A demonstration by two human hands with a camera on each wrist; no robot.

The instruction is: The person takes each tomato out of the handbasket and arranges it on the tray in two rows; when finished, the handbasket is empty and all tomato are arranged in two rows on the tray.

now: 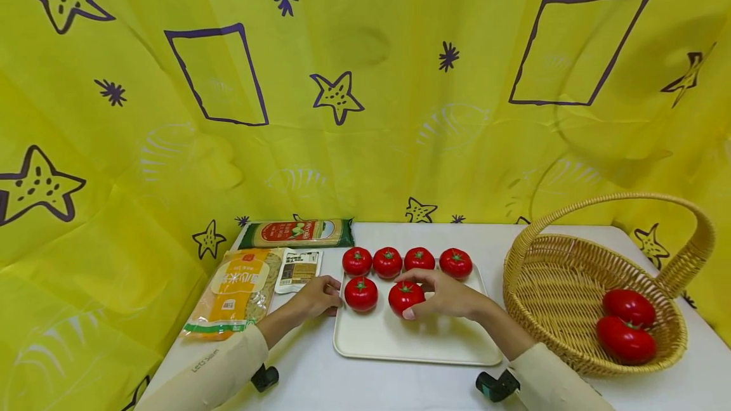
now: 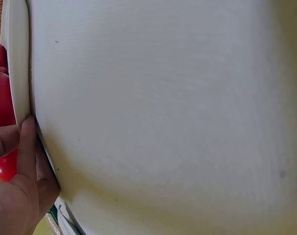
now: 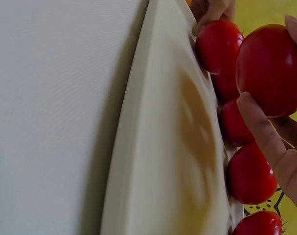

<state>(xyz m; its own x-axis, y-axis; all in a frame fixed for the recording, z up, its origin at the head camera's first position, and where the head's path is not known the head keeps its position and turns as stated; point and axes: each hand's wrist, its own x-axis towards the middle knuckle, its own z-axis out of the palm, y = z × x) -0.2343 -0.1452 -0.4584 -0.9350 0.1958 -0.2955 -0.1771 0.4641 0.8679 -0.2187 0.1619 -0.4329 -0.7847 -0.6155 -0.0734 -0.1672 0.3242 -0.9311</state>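
Observation:
My right hand grips a red tomato between thumb and fingers. In the right wrist view this tomato is raised off the cream tray. Several other tomatoes stand on the tray: a row along its far side, with one such tomato, and a single tomato at the front left. At the tray's left edge my left hand holds the rim, thumb and fingers on either side of it, as the left wrist view shows the hand there.
A wicker basket with a tall handle stands to the right, two red tomatoes inside. Left of the tray lie an orange-and-clear food bag, a small white packet and a green noodle pack. A yellow curtain hangs behind the table.

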